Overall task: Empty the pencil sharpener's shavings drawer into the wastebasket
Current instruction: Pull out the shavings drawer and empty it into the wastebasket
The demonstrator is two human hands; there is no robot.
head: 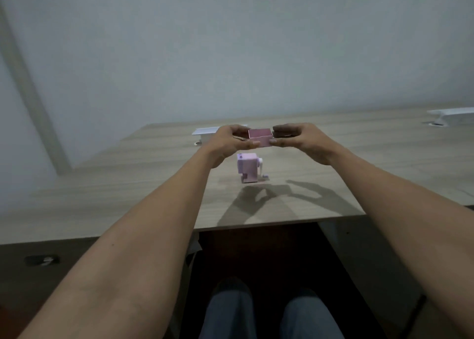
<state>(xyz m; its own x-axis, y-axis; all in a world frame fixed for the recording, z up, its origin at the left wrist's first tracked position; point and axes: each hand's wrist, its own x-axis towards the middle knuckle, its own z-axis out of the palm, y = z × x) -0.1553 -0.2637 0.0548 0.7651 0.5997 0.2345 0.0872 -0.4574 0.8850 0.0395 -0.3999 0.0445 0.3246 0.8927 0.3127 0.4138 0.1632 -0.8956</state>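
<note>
The small pink shavings drawer is held level in the air above the table, its open top facing up. My left hand grips its left end and my right hand grips its right end. Below it, on the wooden table, stands the pink pencil sharpener with its crank on the right side and an open slot at its lower front. No wastebasket is in view.
A white cable cover lies on the table behind my left hand, and another white cover sits at the far right. The table's front edge runs near my knees. A plain wall stands behind the table.
</note>
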